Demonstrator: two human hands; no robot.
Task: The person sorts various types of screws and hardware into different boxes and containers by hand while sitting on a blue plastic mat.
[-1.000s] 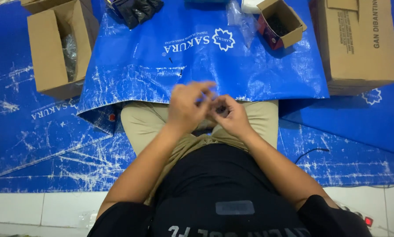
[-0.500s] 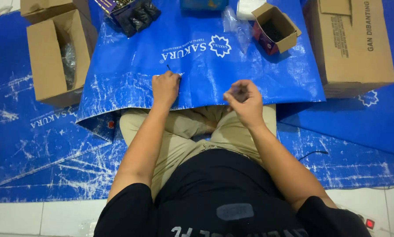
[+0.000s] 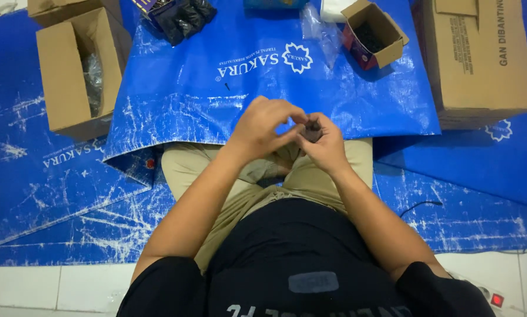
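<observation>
Blue woven plastic tarpaulin [image 3: 228,88] covers the floor where a person sits cross-legged in beige trousers. Both hands meet above the lap at the tarp's near edge: the right hand [image 3: 325,144] pinches a small dark rounded part [image 3: 312,130] between its fingertips, and the left hand [image 3: 263,126] curls over it, fingers touching the same part. An open brown cardboard box [image 3: 75,70] lies at the left, a small open carton with dark pieces [image 3: 374,32] stands beyond the hands, and a large closed cardboard box [image 3: 481,58] sits at the right.
</observation>
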